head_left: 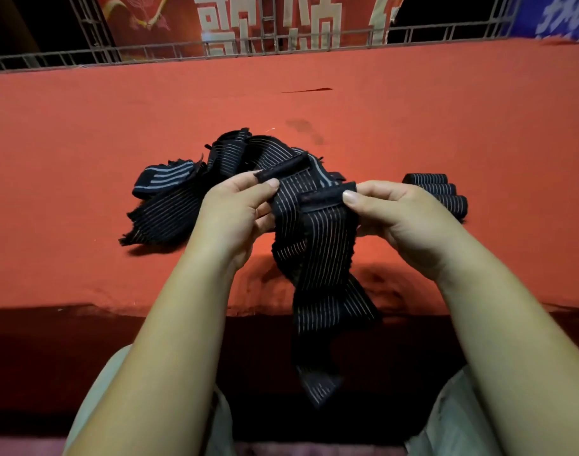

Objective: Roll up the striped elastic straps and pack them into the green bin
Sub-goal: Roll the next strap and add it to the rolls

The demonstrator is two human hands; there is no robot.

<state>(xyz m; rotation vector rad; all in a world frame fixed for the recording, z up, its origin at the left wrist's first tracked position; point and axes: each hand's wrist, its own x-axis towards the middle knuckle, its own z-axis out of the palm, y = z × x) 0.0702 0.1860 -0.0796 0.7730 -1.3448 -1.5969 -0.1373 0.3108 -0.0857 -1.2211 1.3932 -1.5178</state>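
Black striped strap (317,245) pinched at top edge by left hand (238,212) and right hand (393,218), tail hanging off red table (84,126). Loose pile (189,189) behind; three rolls (439,192) right.

Bare forearms (156,340), short-nailed fingers (350,196), pale grey trousers (93,406) on both legs.

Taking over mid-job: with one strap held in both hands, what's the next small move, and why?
Probably start turning the top end of the strap over into a first roll. The left hand and right hand pinch that end flat, the rest hangs unrolled past the table edge, and three finished rolls lie nearby.
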